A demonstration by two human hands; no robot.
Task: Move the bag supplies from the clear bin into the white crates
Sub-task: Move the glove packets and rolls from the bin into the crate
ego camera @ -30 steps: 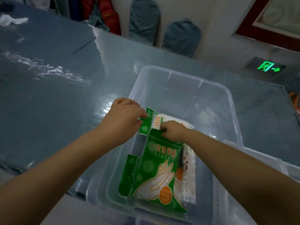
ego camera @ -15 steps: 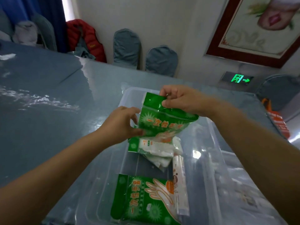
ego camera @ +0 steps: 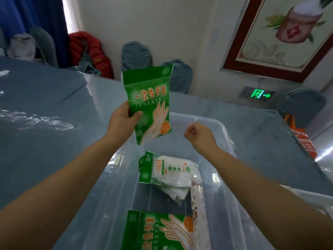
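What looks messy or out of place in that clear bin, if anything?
Nothing looks damaged or spilled. The packets left in the clear bin lie loosely: a white glove packet sits askew on another, and a green packet lies flat nearer the camera. The left hand holds one green glove packet up; the right hand is closed and empty.

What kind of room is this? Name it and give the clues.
Probably a meeting or banquet room: a long covered table, cloth-covered chairs along the wall, a lit exit sign and a framed painting.
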